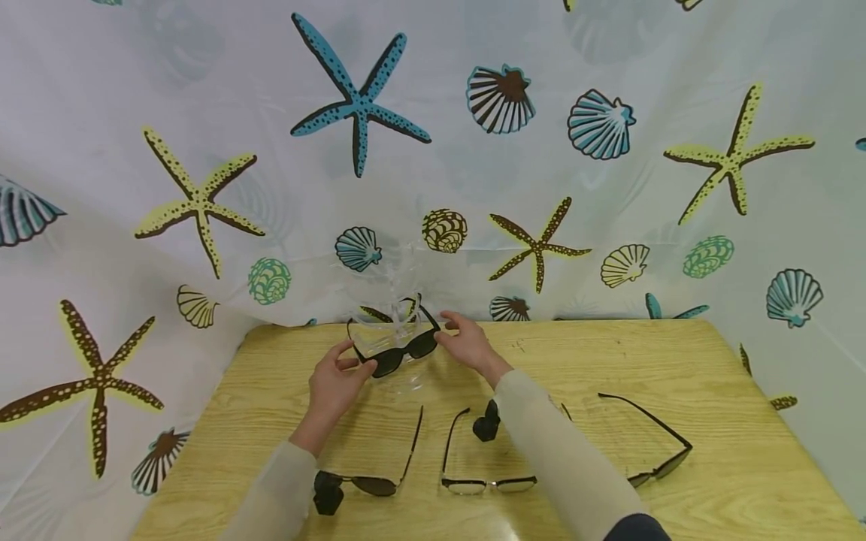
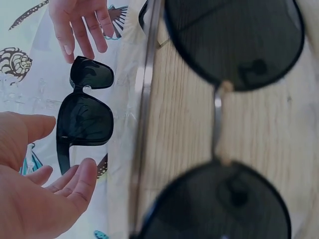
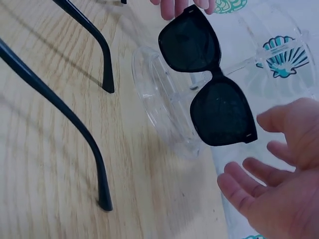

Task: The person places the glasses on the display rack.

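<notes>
Black sunglasses (image 1: 388,362) with dark lenses sit on a clear plastic stand (image 3: 149,94) near the table's back edge, tilted so one lens is lower in the head view. My left hand (image 1: 334,387) is at their left side, thumb and fingers spread around the left temple arm; in the left wrist view the fingers look straight and apart from it. My right hand (image 1: 470,347) is beside the right hinge, its fingers loosely extended. The right wrist view shows a gap between that hand and the sunglasses (image 3: 217,112). Much of the see-through stand is hard to make out.
On the wooden table (image 1: 575,353), nearer me, lie thin-framed sunglasses (image 1: 374,486), half-rimmed eyeglasses (image 1: 467,488) and another dark pair (image 1: 670,463), partly hidden by my right sleeve (image 1: 561,451). A white curtain (image 1: 446,173) printed with starfish and shells hangs behind.
</notes>
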{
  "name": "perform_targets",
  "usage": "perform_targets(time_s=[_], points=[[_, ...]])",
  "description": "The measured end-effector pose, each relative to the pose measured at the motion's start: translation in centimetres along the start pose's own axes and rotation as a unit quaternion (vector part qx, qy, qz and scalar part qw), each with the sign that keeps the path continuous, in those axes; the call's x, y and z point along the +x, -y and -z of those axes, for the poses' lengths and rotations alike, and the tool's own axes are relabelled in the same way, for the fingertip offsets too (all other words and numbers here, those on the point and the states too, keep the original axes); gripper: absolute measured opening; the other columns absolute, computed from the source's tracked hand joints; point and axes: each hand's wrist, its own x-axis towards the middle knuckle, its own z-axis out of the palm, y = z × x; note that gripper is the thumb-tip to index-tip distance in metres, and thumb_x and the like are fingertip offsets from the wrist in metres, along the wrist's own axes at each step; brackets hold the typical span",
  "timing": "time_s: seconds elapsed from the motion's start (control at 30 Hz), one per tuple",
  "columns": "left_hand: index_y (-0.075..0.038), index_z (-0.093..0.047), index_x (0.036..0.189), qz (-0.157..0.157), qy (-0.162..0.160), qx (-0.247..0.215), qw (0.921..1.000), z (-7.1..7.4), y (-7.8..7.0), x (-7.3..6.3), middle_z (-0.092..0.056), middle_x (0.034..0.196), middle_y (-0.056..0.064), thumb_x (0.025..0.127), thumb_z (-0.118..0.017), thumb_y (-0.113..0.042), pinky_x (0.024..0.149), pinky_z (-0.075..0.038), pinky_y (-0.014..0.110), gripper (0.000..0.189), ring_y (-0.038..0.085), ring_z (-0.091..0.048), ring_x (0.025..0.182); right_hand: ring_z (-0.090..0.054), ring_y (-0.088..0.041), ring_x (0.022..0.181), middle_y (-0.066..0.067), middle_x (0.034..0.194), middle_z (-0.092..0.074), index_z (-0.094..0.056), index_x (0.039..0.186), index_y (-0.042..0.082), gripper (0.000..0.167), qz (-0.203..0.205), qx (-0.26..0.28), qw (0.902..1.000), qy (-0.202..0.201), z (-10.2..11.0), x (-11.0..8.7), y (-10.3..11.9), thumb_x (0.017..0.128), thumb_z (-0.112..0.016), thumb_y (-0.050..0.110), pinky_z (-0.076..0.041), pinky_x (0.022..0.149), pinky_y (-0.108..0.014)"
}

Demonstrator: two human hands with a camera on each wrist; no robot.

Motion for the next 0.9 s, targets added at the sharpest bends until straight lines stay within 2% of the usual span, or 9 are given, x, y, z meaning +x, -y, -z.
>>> perform_targets(time_s=[0.13, 0.33, 0.47, 0.7, 0.9], points=[[-0.005, -0.042, 0.16, -0.005, 0.005, 0.017, 0.9998, 0.8, -0.1, -0.5, -0.062, 0.141, 0.032, 0.103, -0.07, -0.029, 0.095, -0.06, 0.055, 0.068, 0.045, -0.068, 0.124, -0.06, -0.044, 0.133, -0.025, 0.151, -0.055, -0.047, 0.158, 0.009, 0.052, 0.001, -0.009, 0.9997, -0.022, 0.4, -0.7, 0.4, 0.11, -0.057, 0.023, -0.055, 0.102, -0.055], [-0.006, -0.043, 0.16, -0.03, -0.007, 0.056, 0.998, 2.5, -0.5, -1.7, -0.062, 0.141, 0.031, 0.105, -0.066, -0.028, 0.097, -0.059, 0.056, 0.064, 0.044, -0.068, 0.124, -0.062, -0.042, 0.13, -0.023, 0.147, -0.06, -0.051, 0.155, 0.009, 0.049, 0.002, -0.018, 0.9992, -0.036, 0.9, -1.9, 1.2, 0.109, -0.058, 0.024, -0.056, 0.1, -0.054], [-0.006, -0.045, 0.158, -0.043, -0.004, 0.079, 0.996, 3.7, -0.6, -2.5, -0.063, 0.14, 0.03, 0.105, -0.065, -0.028, 0.101, -0.057, 0.057, 0.061, 0.045, -0.066, 0.125, -0.064, -0.041, 0.127, -0.022, 0.142, -0.063, -0.054, 0.152, 0.009, 0.047, 0.009, -0.011, 0.9991, -0.04, 1.0, -3.1, 1.7, 0.108, -0.059, 0.023, -0.057, 0.098, -0.053], [-0.006, -0.05, 0.154, -0.066, 0.025, 0.124, 0.9897, 5.8, -0.5, -3.9, -0.064, 0.138, 0.03, 0.105, -0.066, -0.031, 0.101, -0.056, 0.059, 0.057, 0.046, -0.065, 0.125, -0.068, -0.04, 0.121, -0.02, 0.133, -0.069, -0.059, 0.148, 0.008, 0.044, 0.033, 0.003, 0.9989, -0.034, 1.0, -5.8, 2.5, 0.108, -0.058, 0.025, -0.058, 0.096, -0.053], [-0.004, -0.052, 0.152, -0.075, 0.055, 0.135, 0.9865, 7.1, 0.1, -5.6, -0.065, 0.136, 0.031, 0.104, -0.068, -0.029, 0.096, -0.059, 0.057, 0.056, 0.047, -0.066, 0.124, -0.069, -0.036, 0.113, -0.017, 0.127, -0.071, -0.063, 0.144, 0.009, 0.04, 0.052, 0.018, 0.9981, -0.026, 0.7, -8.2, 2.9, 0.108, -0.057, 0.024, -0.058, 0.093, -0.051]])
